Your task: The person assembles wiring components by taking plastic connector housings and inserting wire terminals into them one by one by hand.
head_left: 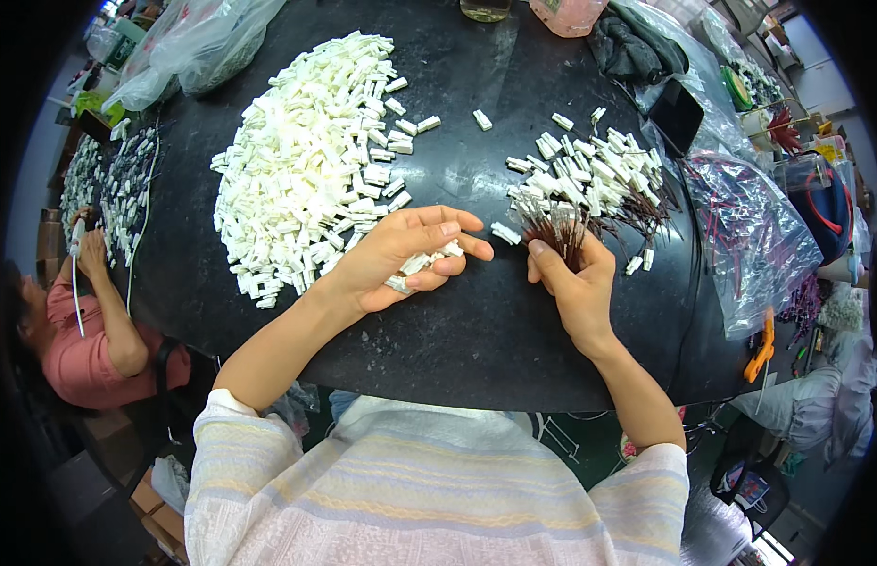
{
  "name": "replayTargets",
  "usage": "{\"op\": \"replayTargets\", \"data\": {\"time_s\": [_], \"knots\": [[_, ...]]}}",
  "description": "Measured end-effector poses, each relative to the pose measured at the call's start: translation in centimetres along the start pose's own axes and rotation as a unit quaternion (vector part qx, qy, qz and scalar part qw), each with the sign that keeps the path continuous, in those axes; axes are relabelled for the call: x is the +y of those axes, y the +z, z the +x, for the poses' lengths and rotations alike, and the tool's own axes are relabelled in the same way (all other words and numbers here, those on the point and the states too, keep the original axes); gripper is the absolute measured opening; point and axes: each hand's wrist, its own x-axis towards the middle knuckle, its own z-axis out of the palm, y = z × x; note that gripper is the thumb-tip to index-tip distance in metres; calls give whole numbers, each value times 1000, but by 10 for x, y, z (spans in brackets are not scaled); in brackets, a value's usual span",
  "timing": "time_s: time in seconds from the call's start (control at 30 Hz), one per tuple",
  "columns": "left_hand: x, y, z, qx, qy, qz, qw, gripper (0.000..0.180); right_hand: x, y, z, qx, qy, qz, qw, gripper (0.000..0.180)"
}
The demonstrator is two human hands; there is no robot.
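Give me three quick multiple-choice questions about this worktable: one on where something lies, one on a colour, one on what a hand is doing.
1. The big heap of white plastic housings lies:
A. to the person's left
B. to the person's right
C. on the floor

2. The table top is:
A. white
B. black
C. green

3. The right hand:
A. lies flat and empty
B. grips a bundle of dark wires
C. holds scissors

Answers:
1. A, the heap sits left of both hands.
2. B, bare surface shows glossy black.
3. B, fingers close around the wire bunch, while the left hand cups a few white pieces.
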Motion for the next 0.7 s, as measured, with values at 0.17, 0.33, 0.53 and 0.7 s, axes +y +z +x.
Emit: {"op": "replayTargets", "data": {"time_s": [0.17, 0.33, 0.53, 0.7], "knots": [[-3, -6, -1, -36, 6, 30, 999, 25, 3, 0, -1, 0, -47, -51, 998, 9], [-4, -2, -2, -39, 12, 10, 999, 26, 3, 2, -2, 11, -49, -39, 998, 10], [1, -3, -2, -27, -14, -11, 999, 32, 3, 1, -2, 14, -37, -41, 998, 9], [3, 1, -3, -28, 2, 25, 999, 30, 2, 3, -3, 13, -38, -26, 999, 9]]}}
